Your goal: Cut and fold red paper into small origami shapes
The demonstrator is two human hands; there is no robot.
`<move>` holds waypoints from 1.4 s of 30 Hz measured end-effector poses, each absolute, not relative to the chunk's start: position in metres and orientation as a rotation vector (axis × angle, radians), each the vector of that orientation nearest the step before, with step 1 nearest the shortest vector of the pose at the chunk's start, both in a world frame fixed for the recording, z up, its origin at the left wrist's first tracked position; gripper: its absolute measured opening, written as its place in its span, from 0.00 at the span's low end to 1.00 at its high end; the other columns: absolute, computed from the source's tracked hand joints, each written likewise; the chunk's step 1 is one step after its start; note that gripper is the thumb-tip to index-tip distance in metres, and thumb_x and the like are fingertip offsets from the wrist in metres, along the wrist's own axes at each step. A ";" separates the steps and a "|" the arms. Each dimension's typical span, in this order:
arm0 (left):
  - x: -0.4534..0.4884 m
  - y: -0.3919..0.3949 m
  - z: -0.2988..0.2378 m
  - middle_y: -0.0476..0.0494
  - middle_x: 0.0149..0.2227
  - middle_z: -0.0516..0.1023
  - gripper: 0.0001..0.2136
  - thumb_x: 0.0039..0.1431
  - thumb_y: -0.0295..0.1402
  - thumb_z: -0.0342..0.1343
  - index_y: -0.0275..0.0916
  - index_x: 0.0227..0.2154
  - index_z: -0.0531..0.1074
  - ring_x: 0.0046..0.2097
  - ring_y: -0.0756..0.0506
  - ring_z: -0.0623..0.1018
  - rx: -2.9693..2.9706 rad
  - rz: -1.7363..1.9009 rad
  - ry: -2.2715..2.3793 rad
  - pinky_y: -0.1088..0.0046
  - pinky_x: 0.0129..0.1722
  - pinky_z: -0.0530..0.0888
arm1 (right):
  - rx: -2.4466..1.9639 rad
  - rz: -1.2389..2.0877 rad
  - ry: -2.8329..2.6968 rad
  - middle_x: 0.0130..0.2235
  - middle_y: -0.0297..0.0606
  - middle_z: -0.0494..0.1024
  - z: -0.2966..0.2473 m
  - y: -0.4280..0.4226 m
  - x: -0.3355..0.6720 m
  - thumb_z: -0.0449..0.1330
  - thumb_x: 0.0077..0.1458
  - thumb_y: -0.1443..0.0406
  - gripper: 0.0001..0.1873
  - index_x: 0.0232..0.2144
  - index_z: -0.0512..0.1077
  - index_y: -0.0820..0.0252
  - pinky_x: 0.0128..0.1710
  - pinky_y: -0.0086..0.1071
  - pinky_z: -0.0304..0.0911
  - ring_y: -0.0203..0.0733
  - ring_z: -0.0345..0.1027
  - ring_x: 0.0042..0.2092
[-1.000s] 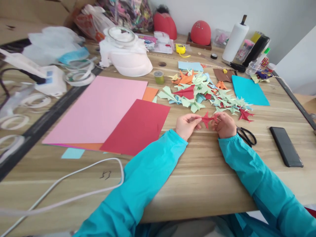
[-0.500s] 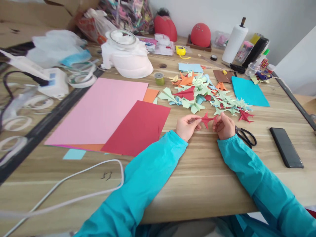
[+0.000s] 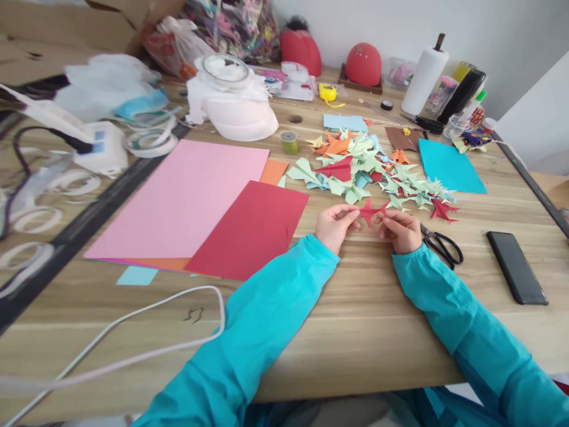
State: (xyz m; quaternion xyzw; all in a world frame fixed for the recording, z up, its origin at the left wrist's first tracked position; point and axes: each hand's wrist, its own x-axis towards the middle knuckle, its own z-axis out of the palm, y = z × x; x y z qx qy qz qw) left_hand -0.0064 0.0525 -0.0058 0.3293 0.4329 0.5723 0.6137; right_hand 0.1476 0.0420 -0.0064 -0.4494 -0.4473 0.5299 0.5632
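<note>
Between my two hands is a small red folded paper plane (image 3: 368, 212), held just above the table. My left hand (image 3: 334, 226) pinches its left end between thumb and fingers. At its right end, the fingertips of my right hand (image 3: 401, 230) are closed on the narrow tail part. Right behind them spreads a pile of folded paper planes (image 3: 362, 155), mostly pale green with some orange, blue and red. Another red folded plane (image 3: 443, 209) lies at the pile's right end. Black-handled scissors (image 3: 444, 247) rest beside my right wrist, partly hidden by it.
Left of my hands lie a red paper sheet (image 3: 249, 231) and a large pink sheet (image 3: 178, 196). A phone (image 3: 517, 267) is at the right, a turquoise paper (image 3: 451, 166) behind it. A white cable (image 3: 133, 350) loops at front left. A thread spool (image 3: 289, 142) stands near the pile.
My right hand has shifted slightly left along the red paper plane, and its fingers have bent in closer on the tail. My left hand keeps its pinch.
</note>
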 end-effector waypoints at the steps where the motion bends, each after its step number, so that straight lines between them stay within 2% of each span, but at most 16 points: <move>1: -0.006 0.053 -0.006 0.51 0.19 0.73 0.12 0.37 0.34 0.65 0.34 0.26 0.73 0.20 0.54 0.71 0.752 1.326 0.994 0.78 0.20 0.69 | -1.050 1.263 -1.034 0.24 0.34 0.77 -0.006 0.042 0.149 0.61 0.41 0.65 0.07 0.26 0.75 0.61 0.13 0.26 0.55 0.32 0.63 0.17; 5: -0.006 0.052 -0.007 0.51 0.16 0.72 0.11 0.38 0.33 0.64 0.33 0.26 0.73 0.19 0.53 0.71 0.806 1.329 0.968 0.78 0.20 0.69 | -1.005 1.281 -0.955 0.22 0.32 0.75 -0.007 0.045 0.151 0.59 0.39 0.68 0.06 0.25 0.72 0.61 0.13 0.25 0.53 0.32 0.63 0.16; 8: -0.005 0.051 -0.007 0.51 0.15 0.71 0.10 0.39 0.33 0.63 0.33 0.26 0.73 0.19 0.53 0.71 0.885 1.304 0.967 0.78 0.20 0.69 | -0.995 1.296 -1.019 0.24 0.30 0.75 -0.008 0.045 0.150 0.63 0.37 0.68 0.13 0.31 0.71 0.59 0.14 0.25 0.54 0.32 0.63 0.18; 10: -0.005 0.050 -0.006 0.51 0.15 0.72 0.09 0.40 0.33 0.62 0.33 0.26 0.73 0.19 0.53 0.71 0.918 1.286 0.973 0.78 0.21 0.70 | -1.003 1.261 -1.100 0.23 0.29 0.74 -0.008 0.045 0.148 0.66 0.37 0.66 0.15 0.32 0.70 0.58 0.14 0.25 0.55 0.32 0.62 0.18; 14: -0.006 0.049 -0.005 0.50 0.16 0.72 0.10 0.40 0.33 0.63 0.33 0.25 0.72 0.19 0.52 0.72 0.956 1.237 0.974 0.78 0.22 0.70 | -1.061 1.137 -1.187 0.17 0.27 0.69 -0.005 0.043 0.142 0.68 0.37 0.60 0.14 0.25 0.69 0.59 0.14 0.26 0.54 0.31 0.59 0.16; 19: -0.007 0.050 -0.008 0.51 0.16 0.72 0.10 0.42 0.33 0.61 0.33 0.28 0.72 0.19 0.52 0.71 0.952 1.222 0.942 0.78 0.21 0.69 | -1.076 1.029 -1.252 0.19 0.28 0.68 -0.010 0.042 0.142 0.67 0.38 0.57 0.16 0.26 0.68 0.58 0.16 0.27 0.55 0.31 0.59 0.18; 27: -0.009 0.050 -0.013 0.51 0.17 0.71 0.12 0.48 0.35 0.57 0.33 0.34 0.72 0.21 0.51 0.72 1.067 1.192 0.992 0.77 0.23 0.70 | -1.281 0.674 -1.547 0.20 0.29 0.66 -0.019 0.036 0.147 0.62 0.45 0.61 0.08 0.27 0.70 0.59 0.16 0.26 0.53 0.29 0.55 0.18; 33: -0.007 0.051 -0.013 0.51 0.20 0.71 0.15 0.48 0.34 0.57 0.34 0.39 0.70 0.21 0.52 0.71 1.053 1.180 0.990 0.77 0.23 0.69 | -1.272 0.454 -1.707 0.25 0.34 0.72 -0.015 0.029 0.146 0.58 0.46 0.67 0.02 0.27 0.70 0.59 0.21 0.27 0.61 0.32 0.63 0.23; 36: -0.005 0.052 -0.014 0.52 0.23 0.71 0.18 0.46 0.35 0.59 0.35 0.41 0.67 0.21 0.52 0.72 0.994 1.171 0.981 0.77 0.22 0.69 | -1.284 0.375 -1.707 0.26 0.35 0.73 -0.017 0.026 0.150 0.58 0.46 0.67 0.02 0.26 0.70 0.59 0.23 0.28 0.63 0.34 0.65 0.25; 42: -0.003 0.054 -0.012 0.50 0.25 0.73 0.19 0.46 0.36 0.59 0.35 0.40 0.64 0.21 0.53 0.72 0.937 1.156 0.953 0.77 0.21 0.69 | -1.449 0.207 -1.363 0.25 0.34 0.72 -0.012 0.038 0.173 0.59 0.47 0.63 0.05 0.26 0.71 0.59 0.20 0.28 0.61 0.34 0.63 0.22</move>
